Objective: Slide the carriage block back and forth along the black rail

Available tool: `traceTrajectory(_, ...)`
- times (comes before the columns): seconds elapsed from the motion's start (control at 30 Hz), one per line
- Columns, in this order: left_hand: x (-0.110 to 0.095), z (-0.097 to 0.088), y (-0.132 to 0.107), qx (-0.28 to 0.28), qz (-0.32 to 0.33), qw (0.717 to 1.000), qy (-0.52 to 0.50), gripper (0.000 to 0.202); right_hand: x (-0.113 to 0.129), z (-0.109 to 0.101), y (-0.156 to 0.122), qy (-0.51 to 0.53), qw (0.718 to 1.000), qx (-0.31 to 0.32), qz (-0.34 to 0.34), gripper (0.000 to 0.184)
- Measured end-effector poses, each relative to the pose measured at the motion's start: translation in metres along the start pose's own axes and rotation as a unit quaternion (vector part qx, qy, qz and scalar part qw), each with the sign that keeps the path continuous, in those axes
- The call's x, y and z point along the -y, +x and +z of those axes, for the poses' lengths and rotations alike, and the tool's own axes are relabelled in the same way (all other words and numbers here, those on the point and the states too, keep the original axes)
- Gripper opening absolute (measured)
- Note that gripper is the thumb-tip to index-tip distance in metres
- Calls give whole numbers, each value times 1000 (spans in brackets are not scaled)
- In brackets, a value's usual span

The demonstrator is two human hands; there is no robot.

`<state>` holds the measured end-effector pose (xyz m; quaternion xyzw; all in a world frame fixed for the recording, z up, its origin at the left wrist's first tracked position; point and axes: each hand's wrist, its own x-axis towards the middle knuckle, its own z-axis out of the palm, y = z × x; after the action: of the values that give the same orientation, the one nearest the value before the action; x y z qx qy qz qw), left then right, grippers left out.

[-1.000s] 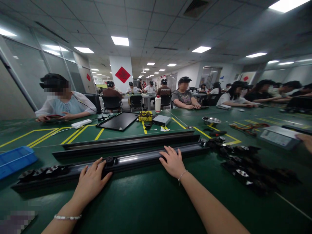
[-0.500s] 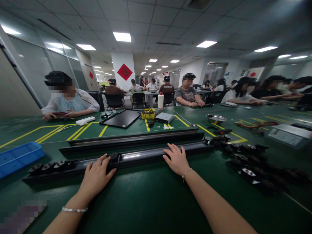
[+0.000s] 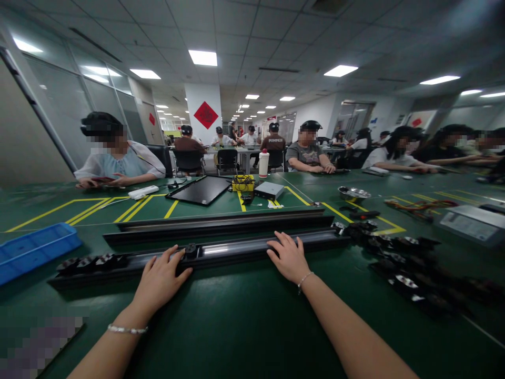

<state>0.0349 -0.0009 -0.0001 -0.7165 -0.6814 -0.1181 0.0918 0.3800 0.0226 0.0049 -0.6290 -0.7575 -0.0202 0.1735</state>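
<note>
1. Across the green tabletop, in the head view, a long black rail lies directly ahead of the person, its long axis running left to right and slanting a little farther off towards its right end.
2. Left hand: laid palm-down over the left half of the rail, fingers on top and thumb apart from them by the near edge. Its grip is spread rather than clamped on anything that shows.
3. Right hand: fingertips rest on the rail right of its middle, the fingers apart. Nothing shows inside this grip.
4. A small black block sits on the rail between the hands, much nearer the left. It lies just beyond the left fingertips, to their right; whether they touch it I cannot tell.
5. A row of black parts stands on the rail's left end, beyond the left hand.
6. Farther off, a second black rail lies roughly parallel to the first.
7. A heap of dark parts spreads near the first rail's right end, blurred in places; a blue tray lies near the left end.
</note>
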Motion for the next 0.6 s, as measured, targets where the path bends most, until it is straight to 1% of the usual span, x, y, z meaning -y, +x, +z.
traceTrajectory(0.1,-2,-2,0,3,-5,1000,-3,56,-1,0,0,-4,1000,6,-1,39)
traceTrajectory(0.23,-5,-5,-2,7,-7,1000,-1,57,-2,2,1,-11,1000,0,-1,40)
traceTrajectory(0.37,-8,-5,-5,13,-6,1000,1,57,-2,2,2,-19,1000,8,-1,40)
traceTrajectory(0.6,-12,3,-4,-1,42,999,-11,61,-4,2,2,-25,1000,4,-5,40)
